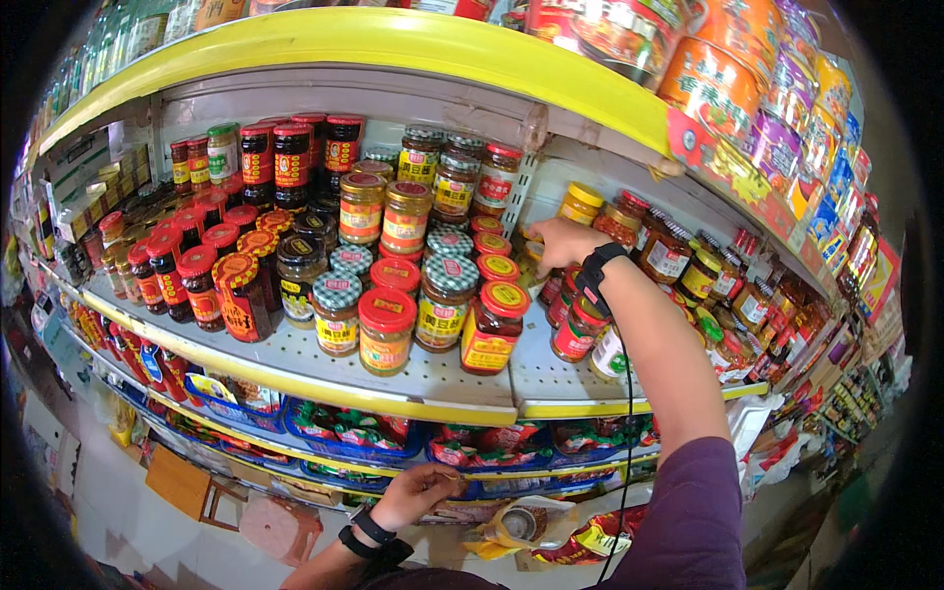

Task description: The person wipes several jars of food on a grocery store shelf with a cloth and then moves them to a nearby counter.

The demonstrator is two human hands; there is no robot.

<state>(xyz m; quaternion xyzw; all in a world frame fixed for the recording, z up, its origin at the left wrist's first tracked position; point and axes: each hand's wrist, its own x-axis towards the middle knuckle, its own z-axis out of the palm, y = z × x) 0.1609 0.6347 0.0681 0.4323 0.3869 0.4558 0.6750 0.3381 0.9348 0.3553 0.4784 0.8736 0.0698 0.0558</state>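
My right hand (566, 245) reaches deep into the right bay of a metal shelf (442, 383). Its fingers and thumb close around the top of a glass jar (529, 271), partly hidden behind the hand. Just behind stands a jar with a yellow lid (581, 203). Red-lidded jars (579, 332) stand under the wrist. To the left is a jar of red sauce with a yellow-and-red lid (493, 332). Low in front of the shelf, my left hand (419, 493) hangs with curled fingers; whether they pinch something small cannot be made out.
Jars with checked lids (446, 302) and dark chili-oil jars (293, 166) crowd the left bay. A yellow shelf edge (413, 44) juts overhead. Blue baskets (354, 439) of packets sit below. On the floor are a plastic stool (280, 525) and an open bag (520, 523). A black cable (628, 457) hangs down.
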